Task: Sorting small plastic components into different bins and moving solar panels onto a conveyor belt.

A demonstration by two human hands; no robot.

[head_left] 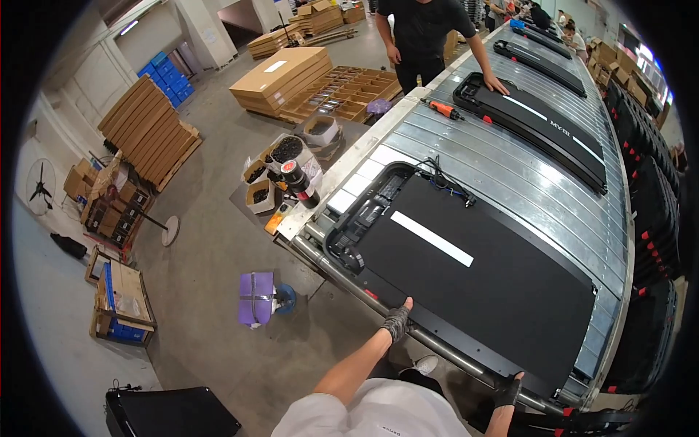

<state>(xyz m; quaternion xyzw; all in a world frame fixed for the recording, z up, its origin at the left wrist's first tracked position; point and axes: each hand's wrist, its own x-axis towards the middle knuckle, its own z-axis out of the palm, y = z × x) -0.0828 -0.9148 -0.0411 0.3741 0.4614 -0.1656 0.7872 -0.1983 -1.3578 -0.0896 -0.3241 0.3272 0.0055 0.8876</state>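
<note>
Both gloved hands grip the near edge of a large black treadmill deck [473, 284]: the left hand [397, 320] curls its fingers over the rim, and the right hand [507, 391] clamps the corner further along, spread wide as if to steady its long, flat weight. Beyond the hands, the deck rests on a metal roller conveyor [510, 175], where a co-worker's hand [497, 85] presses another deck [539, 124] beside an orange power screwdriver [443, 109].

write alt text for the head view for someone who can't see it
Seen from above, a person's gloved left hand and right hand grip the near edge of a flat black treadmill deck on a metal roller conveyor. Farther along, another worker touches a second deck.
</note>
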